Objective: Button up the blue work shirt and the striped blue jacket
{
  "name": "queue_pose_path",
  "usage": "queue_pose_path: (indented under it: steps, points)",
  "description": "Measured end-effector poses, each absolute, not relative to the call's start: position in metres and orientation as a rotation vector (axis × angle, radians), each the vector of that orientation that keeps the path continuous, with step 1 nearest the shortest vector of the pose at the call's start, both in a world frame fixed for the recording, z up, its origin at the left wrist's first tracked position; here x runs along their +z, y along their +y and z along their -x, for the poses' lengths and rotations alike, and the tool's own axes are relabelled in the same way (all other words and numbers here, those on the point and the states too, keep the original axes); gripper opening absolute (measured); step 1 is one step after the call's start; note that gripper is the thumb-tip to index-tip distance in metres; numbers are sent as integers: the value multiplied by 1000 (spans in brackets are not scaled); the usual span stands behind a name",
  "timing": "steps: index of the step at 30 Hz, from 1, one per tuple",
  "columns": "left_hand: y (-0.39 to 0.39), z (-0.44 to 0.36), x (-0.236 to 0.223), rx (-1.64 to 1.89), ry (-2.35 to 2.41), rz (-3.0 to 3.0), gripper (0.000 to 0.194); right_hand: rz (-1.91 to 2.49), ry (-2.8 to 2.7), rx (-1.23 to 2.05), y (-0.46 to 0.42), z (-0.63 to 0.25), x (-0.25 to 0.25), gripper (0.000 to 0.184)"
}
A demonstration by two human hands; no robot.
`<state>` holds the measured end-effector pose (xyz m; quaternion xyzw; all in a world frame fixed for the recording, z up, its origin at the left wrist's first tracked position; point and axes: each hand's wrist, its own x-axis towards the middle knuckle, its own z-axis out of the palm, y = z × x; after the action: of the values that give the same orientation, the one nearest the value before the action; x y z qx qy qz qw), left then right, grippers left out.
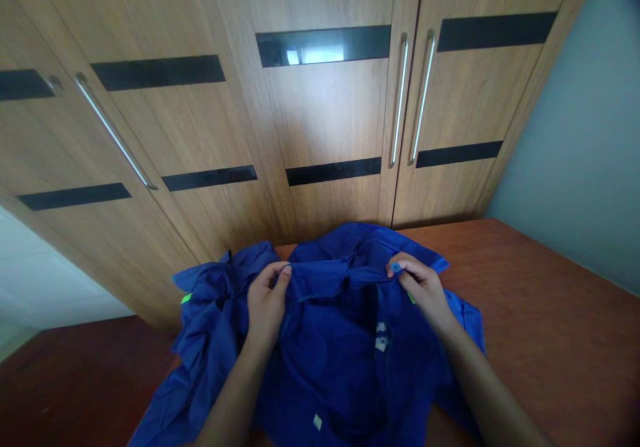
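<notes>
A crumpled dark blue garment (330,354), like a work jacket, lies spread over a reddish-brown wooden surface. It has bright green bits at both sides and white tags or marks inside. My left hand (269,295) pinches one end of a folded band of the cloth, thumb on top. At the band's other end, my right hand (419,286) grips the cloth between thumb and fingers, beside a small light-blue round spot. Between the two hands the band is stretched nearly straight. The rest of the garment hangs in folds below and to the left.
Behind the garment stands a wooden wardrobe (330,114) with black strips and long metal handles. A pale wall (585,167) is on the right. The reddish-brown surface (545,327) extends to the right, and a white panel (55,274) stands at the left.
</notes>
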<state>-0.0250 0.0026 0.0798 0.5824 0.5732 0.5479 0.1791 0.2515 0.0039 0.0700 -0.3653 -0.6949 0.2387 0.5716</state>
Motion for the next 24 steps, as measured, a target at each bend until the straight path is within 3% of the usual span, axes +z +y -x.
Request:
queue_pose_path:
  steps: [3, 7, 10, 12, 14, 17, 22, 24]
  points:
    - [3, 32, 81, 1398, 1794, -1892, 23, 801, -1970, 682, -1, -247, 69, 16]
    - [2, 31, 79, 822, 1821, -2257, 24, 791, -2349, 896, -7, -232, 63, 11]
    - [-3, 26, 81, 681, 1855, -2383, 27, 934, -2130, 746, -5, -226, 58, 25]
    - [-9, 17, 86, 728, 1901, -2501, 31, 1004, -2008, 555, -3, -222, 54, 20]
    - [-16, 4, 91, 800, 1847, -2648, 36, 1052, -2044, 413, -2, -217, 48, 15]
    - [-22, -20, 91, 752, 1665, -2791, 33, 1131, -2184, 318, -3, -208, 37, 29]
    - [-16, -39, 72, 442, 1675, -2803, 14, 1201, -2240, 286, -3, -200, 28, 6]
    - [-12, -36, 67, 440, 1654, -2783, 16, 1190, -2214, 289, -2, -200, 28, 7]
